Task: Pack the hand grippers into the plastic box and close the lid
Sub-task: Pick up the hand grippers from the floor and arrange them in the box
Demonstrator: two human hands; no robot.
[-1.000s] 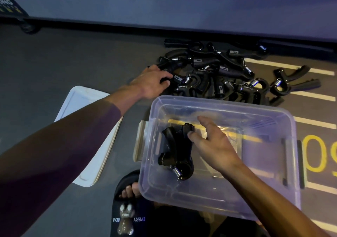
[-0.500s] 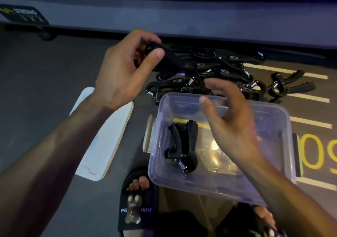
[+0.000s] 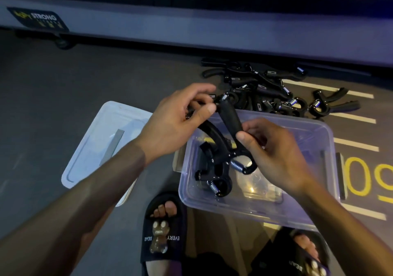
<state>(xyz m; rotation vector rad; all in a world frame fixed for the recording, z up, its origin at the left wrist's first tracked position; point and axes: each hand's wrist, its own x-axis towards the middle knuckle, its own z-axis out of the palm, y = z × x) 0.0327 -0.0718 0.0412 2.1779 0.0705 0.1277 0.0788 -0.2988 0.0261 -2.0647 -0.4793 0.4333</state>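
Above the open plastic box (image 3: 323, 192) both hands hold one black hand gripper (image 3: 230, 124) — its handles run up toward the far pile, its spring loop hangs low toward the person, so the long axis tilts from near-low to far-high. The left hand (image 3: 178, 120) pinches the upper end between thumb and fingers; the right hand (image 3: 274, 152) curls its fingertips round the lower part of a handle, just above the coil. Below it, inside the box at its left side, lies a second gripper (image 3: 212, 175), spring end nearest the person. Beyond the far wall of the box sits the pile of grippers (image 3: 265, 88) on the dark floor — one pair (image 3: 331, 103) lies off to the right. The lid (image 3: 91, 148) rests flat on the floor to the left, beside the box. Two black slippers (image 3: 161, 231) show below.
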